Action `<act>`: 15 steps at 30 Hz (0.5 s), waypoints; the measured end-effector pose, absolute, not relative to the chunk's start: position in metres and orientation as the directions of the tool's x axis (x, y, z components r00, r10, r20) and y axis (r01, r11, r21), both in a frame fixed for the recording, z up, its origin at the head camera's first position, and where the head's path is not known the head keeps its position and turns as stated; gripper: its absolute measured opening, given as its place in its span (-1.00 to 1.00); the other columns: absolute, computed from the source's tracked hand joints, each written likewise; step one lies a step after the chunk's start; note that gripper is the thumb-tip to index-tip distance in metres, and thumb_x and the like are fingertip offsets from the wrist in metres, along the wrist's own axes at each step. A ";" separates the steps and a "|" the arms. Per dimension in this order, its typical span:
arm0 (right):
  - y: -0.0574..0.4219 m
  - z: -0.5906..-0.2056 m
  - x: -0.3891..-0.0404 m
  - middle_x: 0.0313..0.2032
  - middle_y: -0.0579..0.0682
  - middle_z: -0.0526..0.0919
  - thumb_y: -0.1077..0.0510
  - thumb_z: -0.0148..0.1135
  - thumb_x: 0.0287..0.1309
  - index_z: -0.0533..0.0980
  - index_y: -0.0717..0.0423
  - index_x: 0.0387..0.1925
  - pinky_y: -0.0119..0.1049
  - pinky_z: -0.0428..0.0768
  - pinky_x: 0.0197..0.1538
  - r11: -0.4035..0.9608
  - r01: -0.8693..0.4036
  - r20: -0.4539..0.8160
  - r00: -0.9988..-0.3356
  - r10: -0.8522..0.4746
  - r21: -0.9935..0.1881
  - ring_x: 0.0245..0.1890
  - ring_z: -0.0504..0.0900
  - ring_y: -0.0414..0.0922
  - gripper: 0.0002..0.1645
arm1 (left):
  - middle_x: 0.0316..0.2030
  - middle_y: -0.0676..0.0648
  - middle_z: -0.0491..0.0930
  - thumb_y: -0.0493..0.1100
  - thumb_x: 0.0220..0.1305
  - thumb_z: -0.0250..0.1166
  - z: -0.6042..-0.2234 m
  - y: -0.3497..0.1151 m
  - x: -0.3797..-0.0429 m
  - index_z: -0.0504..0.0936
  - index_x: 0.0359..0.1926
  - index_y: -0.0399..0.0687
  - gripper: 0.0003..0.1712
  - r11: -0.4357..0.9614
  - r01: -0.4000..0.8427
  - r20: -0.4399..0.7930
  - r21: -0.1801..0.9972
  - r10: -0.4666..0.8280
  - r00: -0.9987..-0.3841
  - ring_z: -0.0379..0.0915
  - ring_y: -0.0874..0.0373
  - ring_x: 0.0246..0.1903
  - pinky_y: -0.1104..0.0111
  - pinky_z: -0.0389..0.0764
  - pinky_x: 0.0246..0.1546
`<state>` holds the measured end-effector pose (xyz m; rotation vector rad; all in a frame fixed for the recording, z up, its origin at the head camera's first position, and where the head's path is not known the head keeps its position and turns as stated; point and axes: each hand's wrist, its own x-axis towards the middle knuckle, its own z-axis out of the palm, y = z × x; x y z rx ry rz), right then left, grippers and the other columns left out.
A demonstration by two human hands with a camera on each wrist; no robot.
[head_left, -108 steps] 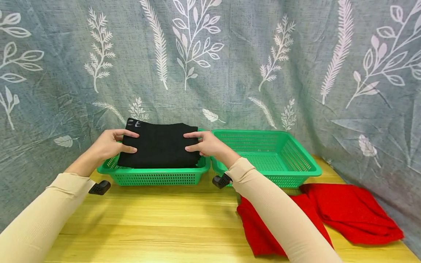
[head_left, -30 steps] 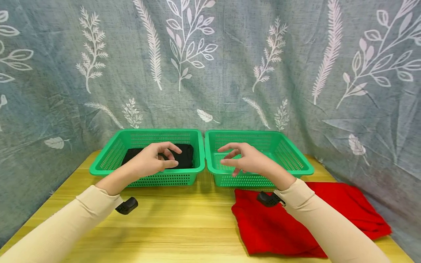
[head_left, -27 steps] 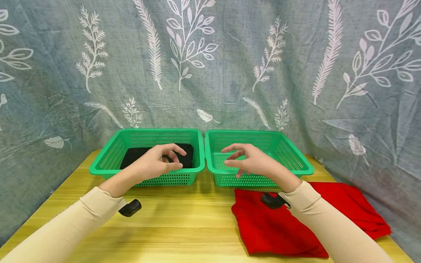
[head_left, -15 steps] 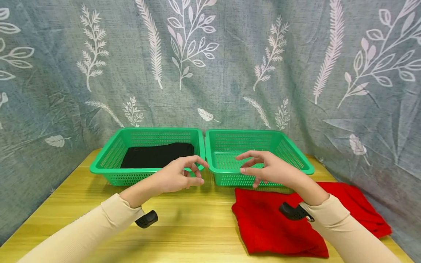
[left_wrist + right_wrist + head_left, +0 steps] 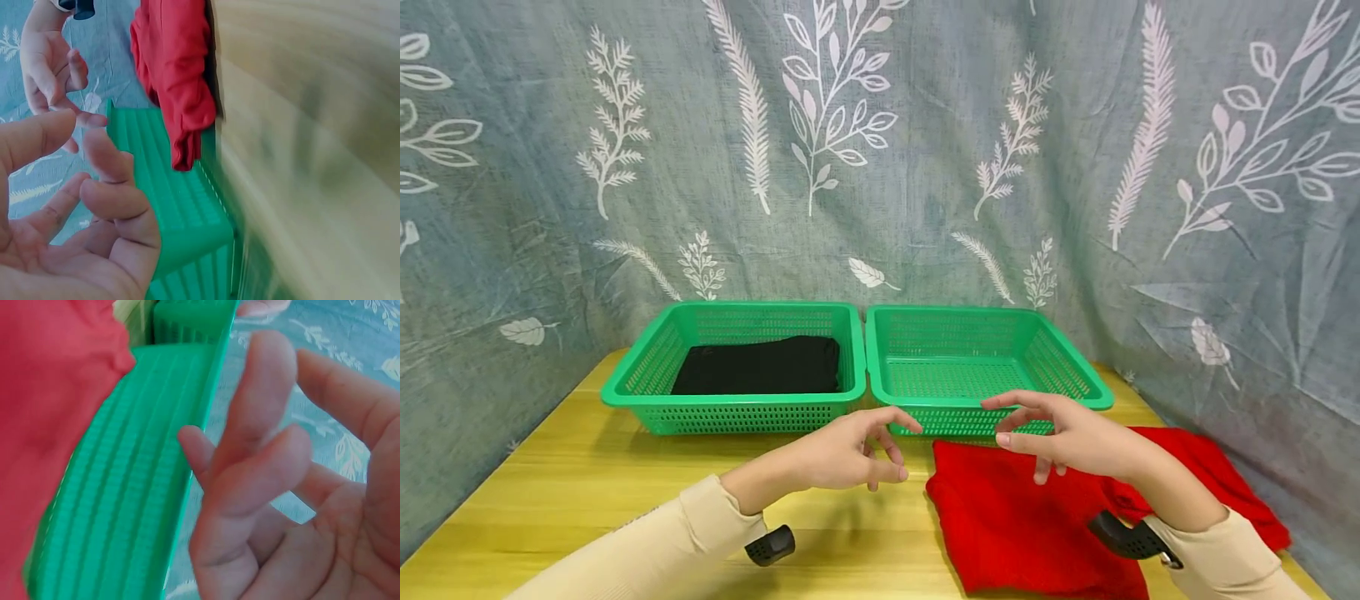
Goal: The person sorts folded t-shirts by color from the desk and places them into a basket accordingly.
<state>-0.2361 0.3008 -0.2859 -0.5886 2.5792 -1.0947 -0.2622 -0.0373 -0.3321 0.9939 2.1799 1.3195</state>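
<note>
Left hand (image 5: 848, 450) and right hand (image 5: 1086, 439) hang empty, fingers loosely curled and parted, front red cloth (image 5: 1011, 525) lies on table (image 5: 587, 492) before right basket (image 5: 940, 419), probably best pinched evenly at opposite edges, folds kept flat
</note>
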 end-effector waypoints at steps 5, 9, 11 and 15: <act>0.330 -0.296 -0.223 0.29 0.35 0.60 0.02 0.31 0.52 0.31 0.08 0.59 -0.20 0.64 -0.44 0.635 -0.204 -0.142 -0.881 -0.451 -0.745 -0.48 0.73 0.13 -0.25 | 0.06 -0.22 0.68 -0.25 0.47 0.39 -0.340 -0.024 -0.256 0.57 0.42 0.07 -0.45 0.290 0.340 -0.008 0.895 0.771 -0.637 0.70 -0.27 -0.40 0.22 0.73 -0.24; 0.350 -0.304 -0.212 0.28 0.33 0.61 0.02 0.30 0.53 0.30 0.11 0.60 -0.18 0.67 -0.43 0.661 -0.155 -0.178 -0.896 -0.407 -0.734 -0.49 0.72 0.14 -0.24 | 0.09 -0.21 0.69 -0.27 0.44 0.41 -0.346 -0.013 -0.253 0.65 0.38 0.05 -0.47 0.287 0.358 -0.003 0.889 0.783 -0.622 0.69 -0.27 -0.43 0.31 0.72 -0.28; 0.359 -0.308 -0.208 0.25 0.28 0.63 0.01 0.29 0.53 0.32 0.13 0.59 -0.19 0.68 -0.42 0.681 -0.131 -0.197 -0.903 -0.382 -0.720 -0.50 0.71 0.14 -0.25 | 0.10 -0.15 0.69 -0.26 0.41 0.44 -0.349 -0.007 -0.250 0.68 0.35 0.06 -0.49 0.284 0.357 -0.004 0.890 0.788 -0.616 0.64 -0.15 -0.49 0.40 0.65 -0.35; 0.375 -0.317 -0.200 0.18 0.23 0.66 0.03 0.28 0.54 0.33 0.23 0.55 -0.21 0.68 -0.43 0.693 -0.105 -0.222 -0.904 -0.365 -0.714 -0.55 0.71 0.13 -0.27 | 0.15 -0.03 0.64 -0.22 0.37 0.47 -0.356 0.001 -0.246 0.72 0.31 0.12 -0.50 0.271 0.356 -0.011 0.894 0.810 -0.587 0.54 0.10 -0.53 0.48 0.54 -0.42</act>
